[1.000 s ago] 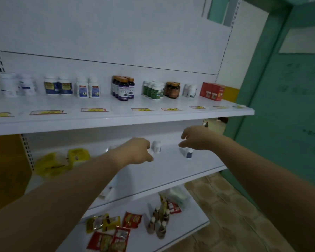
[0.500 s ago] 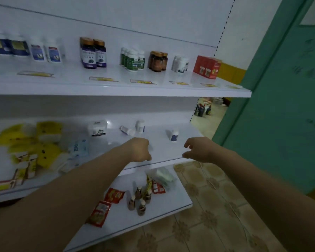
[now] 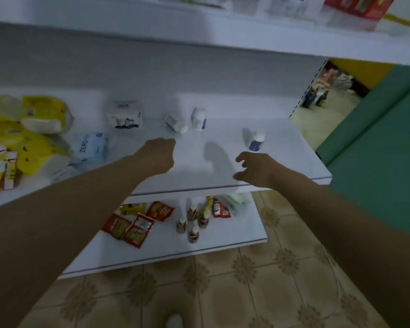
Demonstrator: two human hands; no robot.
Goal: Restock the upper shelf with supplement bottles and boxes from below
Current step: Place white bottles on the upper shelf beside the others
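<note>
On the middle shelf [image 3: 282, 162], under the upper shelf [image 3: 199, 36], a lying bottle [image 3: 176, 124], an upright bottle [image 3: 198, 119] and a blue-labelled bottle [image 3: 256, 141] await lifting, so both hands hover low over them. The left hand [image 3: 159, 155] is a loose, empty fist, while the right hand [image 3: 253, 169] is spread, empty, just short of the blue-labelled bottle. Since half a second ago the view has tipped down, hiding most upper stock

Shelf [image 3: 294, 166] showing white. Bottle [image 3: 256, 141] showing white body, blue label. Packs [image 3: 43, 114] showing yellow. Pouch [image 3: 90, 146] showing pale blue. Sachets [image 3: 133, 229] showing red, yellow print. Floor [image 3: 246, 268] showing tan tiles, brown floral motifs. Wall [image 3: 376, 150] showing green. Box [image 3: 360, 5] showing red.
</note>
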